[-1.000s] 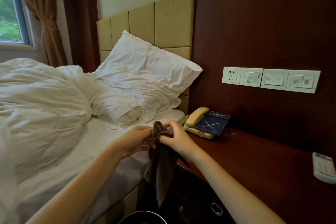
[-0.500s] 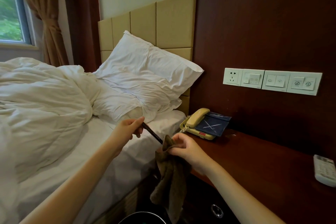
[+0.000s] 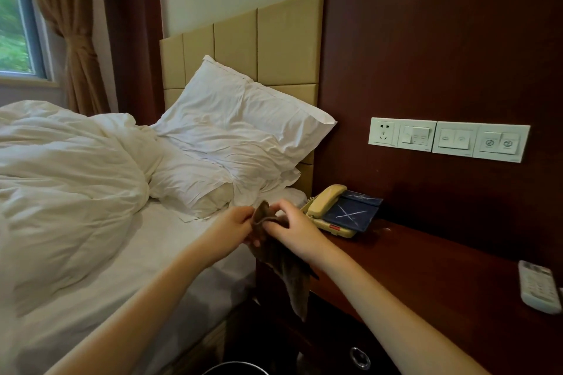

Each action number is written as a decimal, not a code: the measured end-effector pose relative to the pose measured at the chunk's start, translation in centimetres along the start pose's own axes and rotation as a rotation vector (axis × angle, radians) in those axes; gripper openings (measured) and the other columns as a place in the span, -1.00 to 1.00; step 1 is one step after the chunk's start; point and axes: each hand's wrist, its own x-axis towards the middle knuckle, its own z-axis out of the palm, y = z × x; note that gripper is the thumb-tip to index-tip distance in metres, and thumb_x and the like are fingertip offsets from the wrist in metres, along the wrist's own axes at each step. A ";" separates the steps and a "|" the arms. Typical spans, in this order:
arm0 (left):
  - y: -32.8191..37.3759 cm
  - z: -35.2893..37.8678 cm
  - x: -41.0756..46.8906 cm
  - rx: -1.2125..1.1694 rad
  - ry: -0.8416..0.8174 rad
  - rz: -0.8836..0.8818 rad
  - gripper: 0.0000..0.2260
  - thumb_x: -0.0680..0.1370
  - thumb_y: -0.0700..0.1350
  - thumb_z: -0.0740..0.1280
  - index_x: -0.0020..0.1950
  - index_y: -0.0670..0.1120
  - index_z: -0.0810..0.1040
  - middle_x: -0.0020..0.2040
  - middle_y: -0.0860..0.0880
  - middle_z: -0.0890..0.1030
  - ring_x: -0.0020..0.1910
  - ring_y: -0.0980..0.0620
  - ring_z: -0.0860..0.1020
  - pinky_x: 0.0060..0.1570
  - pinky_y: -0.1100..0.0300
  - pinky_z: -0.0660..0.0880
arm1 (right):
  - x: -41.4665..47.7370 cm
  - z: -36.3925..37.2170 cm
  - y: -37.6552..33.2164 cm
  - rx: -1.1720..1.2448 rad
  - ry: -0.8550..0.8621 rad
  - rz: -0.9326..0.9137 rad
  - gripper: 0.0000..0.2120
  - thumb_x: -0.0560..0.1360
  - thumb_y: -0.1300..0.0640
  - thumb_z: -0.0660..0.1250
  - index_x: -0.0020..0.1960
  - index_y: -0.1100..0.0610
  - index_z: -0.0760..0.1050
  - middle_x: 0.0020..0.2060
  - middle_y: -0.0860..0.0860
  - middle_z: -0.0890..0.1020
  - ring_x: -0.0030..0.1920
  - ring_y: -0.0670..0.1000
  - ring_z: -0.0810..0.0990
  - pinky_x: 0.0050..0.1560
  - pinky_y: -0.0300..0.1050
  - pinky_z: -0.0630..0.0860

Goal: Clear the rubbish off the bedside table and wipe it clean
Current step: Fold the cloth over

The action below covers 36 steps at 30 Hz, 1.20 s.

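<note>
Item: brown cloth (image 3: 286, 271), pinched at its top by left hand (image 3: 233, 230) and right hand (image 3: 294, 230), drawn together again after being spread apart; cloth hung over the bed-side edge of the dark wooden bedside table (image 3: 426, 277). On table: telephone (image 3: 327, 210) at rear, remote (image 3: 539, 286) at right edge, bare middle between. Bin rim (image 3: 236, 368) below.

Glossy wooden bedside table (image 3: 426, 277)

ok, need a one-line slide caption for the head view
Both hands, left hand and right hand, grip a brown cloth at the bedside table edge, beside the phone.
</note>
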 end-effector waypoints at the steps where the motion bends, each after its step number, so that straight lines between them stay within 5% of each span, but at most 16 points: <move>1: 0.0 0.2 0.2 0.040 0.026 0.020 -0.82 0.59 -0.25 0.20 -0.08 -0.15 0.60 -0.33 0.00 0.62 -0.37 0.17 0.57 -0.25 0.26 0.52 | 0.2 0.2 -0.1 -0.024 0.010 -0.017 -0.85 0.52 0.08 0.34 0.04 0.01 0.40 -0.03 0.08 0.62 0.01 0.04 0.61 -0.02 -0.14 0.54; 5: -0.5 -0.8 1.0 0.025 0.160 0.098 -0.75 0.59 -0.30 0.18 -0.20 -0.10 0.56 -0.47 0.07 0.57 -0.46 0.20 0.50 -0.35 0.35 0.44 | -0.3 -0.2 0.8 0.000 -0.015 -0.039 -0.79 0.49 0.22 0.37 0.04 0.07 0.39 -0.10 0.04 0.59 -0.05 -0.03 0.59 -0.07 -0.23 0.51; 11: -1.5 -1.1 1.3 -0.120 0.249 0.087 -0.75 0.62 -0.28 0.17 -0.15 -0.09 0.58 -0.43 0.01 0.58 -0.45 0.15 0.49 -0.39 0.36 0.41 | -1.8 -0.8 3.7 0.110 -0.038 0.053 -0.78 0.46 0.26 0.39 -0.01 0.02 0.44 -0.04 0.05 0.60 0.05 0.04 0.61 0.17 0.03 0.51; 13: -1.1 -0.3 1.2 -0.303 0.268 0.013 -0.83 0.63 -0.17 0.17 0.07 -0.15 0.55 -0.29 -0.02 0.61 -0.34 0.08 0.53 -0.31 0.29 0.46 | -1.8 -0.9 3.9 0.179 0.010 0.079 -0.79 0.47 0.25 0.39 0.00 0.01 0.46 0.00 0.04 0.61 0.07 0.02 0.60 0.18 -0.02 0.52; 16: -0.3 2.2 0.5 -0.518 0.145 -0.210 -0.59 0.61 0.03 0.17 0.41 -0.12 0.30 0.06 -0.15 0.58 -0.09 -0.03 0.57 -0.14 0.09 0.54 | -1.5 -1.4 3.9 0.354 0.178 0.140 -0.77 0.49 0.23 0.38 0.06 -0.01 0.46 0.10 0.08 0.60 0.12 0.03 0.58 0.21 -0.02 0.51; 20: 0.6 6.7 -0.4 -0.428 -0.098 -0.366 -0.33 0.51 0.19 0.23 0.53 0.04 0.07 0.37 -0.09 0.39 0.20 -0.04 0.48 -0.05 0.15 0.47 | -1.8 -1.5 4.0 0.406 0.333 0.170 -0.71 0.52 0.27 0.31 0.09 -0.09 0.42 0.12 0.08 0.59 0.16 0.06 0.57 0.22 0.00 0.50; 24: 1.9 10.5 0.2 -0.389 -0.193 -0.157 -0.73 0.59 -0.10 0.27 0.27 0.06 0.37 0.06 0.13 0.56 0.00 0.23 0.55 -0.11 0.43 0.49 | -2.7 -2.7 3.4 0.777 0.585 0.224 -0.80 0.52 0.35 0.13 0.03 0.16 0.47 -0.07 0.15 0.59 -0.05 0.11 0.58 0.01 0.00 0.55; 27: 2.4 12.7 1.0 -0.173 -0.199 -0.058 -0.88 0.59 -0.18 0.25 0.08 -0.01 0.50 -0.09 0.12 0.59 -0.05 0.14 0.58 -0.06 0.38 0.50 | -3.9 -5.0 3.1 0.996 0.629 0.361 -0.84 0.55 0.09 0.23 -0.04 0.17 0.51 -0.21 0.11 0.57 -0.21 0.05 0.55 -0.21 -0.07 0.47; 30: 2.3 14.7 1.7 0.046 -0.256 0.040 -0.82 0.57 -0.20 0.22 0.08 0.06 0.44 -0.09 0.20 0.51 -0.08 0.24 0.49 -0.12 0.43 0.42 | -4.6 -7.3 4.6 0.827 0.636 0.520 -0.63 0.49 -0.16 0.32 0.07 0.12 0.53 -0.03 0.10 0.63 -0.01 0.10 0.59 0.02 0.02 0.52; 32: 2.1 16.1 2.1 0.097 -0.321 0.071 -0.78 0.57 -0.22 0.20 0.10 0.09 0.42 -0.06 0.20 0.50 -0.11 0.30 0.47 -0.19 0.49 0.40 | -5.0 -8.9 6.4 0.627 0.723 0.559 -0.66 0.53 -0.12 0.29 0.10 0.14 0.48 0.08 0.07 0.61 0.12 0.10 0.57 0.25 0.06 0.46; 36: 2.6 18.2 3.8 0.031 -0.353 0.021 -0.90 0.61 -0.12 0.20 0.03 0.00 0.50 -0.06 0.10 0.57 -0.12 0.25 0.51 -0.21 0.42 0.43 | -6.2 -12.7 9.3 0.391 0.915 0.556 -0.78 0.59 0.05 0.22 0.01 0.18 0.53 -0.04 0.10 0.64 0.00 0.09 0.60 0.08 -0.03 0.50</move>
